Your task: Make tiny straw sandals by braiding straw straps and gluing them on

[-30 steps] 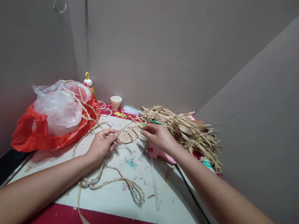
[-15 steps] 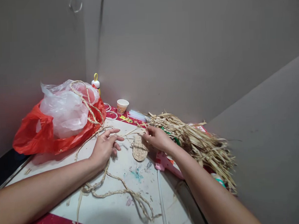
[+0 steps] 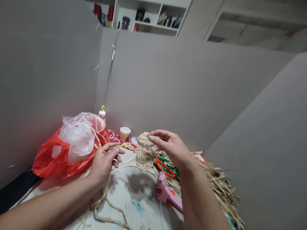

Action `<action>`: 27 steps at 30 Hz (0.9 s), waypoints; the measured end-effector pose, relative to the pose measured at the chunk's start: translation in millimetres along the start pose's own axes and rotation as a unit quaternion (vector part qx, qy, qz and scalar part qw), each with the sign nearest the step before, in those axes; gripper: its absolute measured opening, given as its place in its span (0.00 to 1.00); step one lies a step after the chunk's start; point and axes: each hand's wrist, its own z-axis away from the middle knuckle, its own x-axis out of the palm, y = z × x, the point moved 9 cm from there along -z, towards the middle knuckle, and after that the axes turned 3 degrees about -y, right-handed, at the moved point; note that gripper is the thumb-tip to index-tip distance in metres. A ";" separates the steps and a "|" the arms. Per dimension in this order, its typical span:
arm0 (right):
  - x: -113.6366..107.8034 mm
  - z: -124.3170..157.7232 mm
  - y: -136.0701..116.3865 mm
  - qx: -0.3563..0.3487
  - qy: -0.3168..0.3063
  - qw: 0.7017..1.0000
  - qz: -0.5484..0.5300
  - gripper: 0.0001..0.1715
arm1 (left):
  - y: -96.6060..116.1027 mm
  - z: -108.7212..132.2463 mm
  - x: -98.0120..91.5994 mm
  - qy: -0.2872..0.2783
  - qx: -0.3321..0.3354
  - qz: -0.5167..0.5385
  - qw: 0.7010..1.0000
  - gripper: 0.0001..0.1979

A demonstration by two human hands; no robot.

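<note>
My right hand pinches the upper edge of a small woven straw piece, long and rounded like a sandal sole, with a cord across its middle. It is lifted above the white board, and its shadow falls below. To the left, my left hand has thumb and fingers closed on a braided straw cord that runs across to the woven piece. More braided cord trails down over the board from beneath that hand. A pink glue gun lies below my right hand, beside orange-handled scissors.
A red plastic bag with clear plastic bags on it stands at the left. Behind are a paper cup and a bottle with a yellow loop. Loose straw lies at the right. Grey walls enclose the table; shelves hang above.
My right hand has raised the woven straw piece off the board. The camera view has tilted up, bringing the shelves into sight, and the scissors now show.
</note>
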 end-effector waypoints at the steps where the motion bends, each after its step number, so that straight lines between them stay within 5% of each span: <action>1: -1.0 1.4 -8.8 -0.016 0.011 0.999 -0.032 0.24 | 7.2 0.7 0.2 -0.001 0.010 0.007 1.000 0.16; 10: -15.7 36.2 -65.0 -0.136 0.098 0.962 -0.214 0.12 | 55.9 18.2 13.1 -0.016 0.066 -0.007 0.998 0.13; 18: -40.6 86.1 -100.4 -0.295 0.182 0.924 -0.161 0.05 | 84.8 43.4 77.7 -0.120 0.112 -0.040 0.986 0.11; 27: -71.2 116.8 -106.7 -0.323 0.261 0.895 -0.165 0.08 | 68.0 60.8 141.3 -0.263 0.160 -0.010 0.951 0.21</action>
